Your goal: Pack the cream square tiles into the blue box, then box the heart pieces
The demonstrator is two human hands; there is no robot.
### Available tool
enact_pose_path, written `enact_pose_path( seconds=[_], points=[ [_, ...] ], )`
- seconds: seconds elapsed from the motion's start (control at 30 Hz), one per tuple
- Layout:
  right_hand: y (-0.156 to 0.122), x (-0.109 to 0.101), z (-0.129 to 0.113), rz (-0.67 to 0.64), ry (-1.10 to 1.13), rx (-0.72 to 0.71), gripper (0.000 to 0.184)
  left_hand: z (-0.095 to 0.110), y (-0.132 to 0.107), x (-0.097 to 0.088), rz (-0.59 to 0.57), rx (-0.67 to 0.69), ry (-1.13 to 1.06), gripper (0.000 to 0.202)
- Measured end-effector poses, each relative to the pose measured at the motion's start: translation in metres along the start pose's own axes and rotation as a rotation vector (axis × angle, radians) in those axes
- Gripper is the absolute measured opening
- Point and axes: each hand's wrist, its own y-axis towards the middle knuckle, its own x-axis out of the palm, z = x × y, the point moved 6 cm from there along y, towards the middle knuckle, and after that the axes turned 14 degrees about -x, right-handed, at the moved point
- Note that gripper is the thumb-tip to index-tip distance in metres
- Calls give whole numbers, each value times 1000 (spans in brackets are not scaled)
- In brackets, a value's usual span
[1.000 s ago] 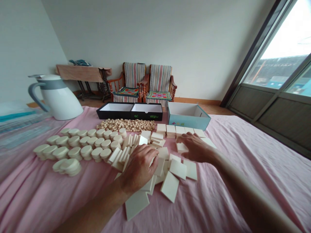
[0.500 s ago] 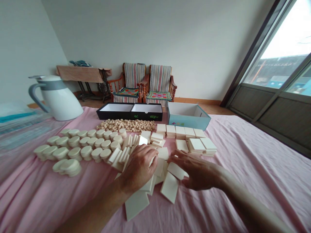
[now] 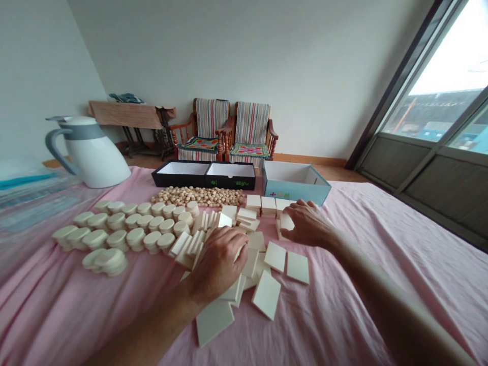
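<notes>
Tile [image 3: 286, 222] in right hand [image 3: 309, 227]

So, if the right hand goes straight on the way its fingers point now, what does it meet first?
Most likely the row of stacked square tiles just beyond the right hand, with the black box behind them. Depth is hard to judge from this view, though.

Free: cloth [image 3: 400, 229] R of tiles [image 3: 267, 295]; blue box [image 3: 295, 192] blocks beyond.

Cream sq. tiles [image 3: 267, 300], loose pile, some stacked.
</notes>
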Motion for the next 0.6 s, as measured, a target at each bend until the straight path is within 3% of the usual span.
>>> enact_pose_path(
  seconds=[0.23, 0.33, 0.43, 0.6],
  points=[
    [-10, -3, -3, 101, 186, 2, 21, -1, 0, 1, -7, -8, 1, 13],
    [-18, 1, -18, 2, 327, -15, 18, -1, 0, 1, -11, -6, 1, 13],
    [-26, 6, -42, -112, 363, -70, 28, -1, 0, 2, -19, -6, 7, 13],
    [-28, 15, -69, -133, 328, -148, 31, -1, 0, 1, -17, -12, 13, 13]
  ],
)
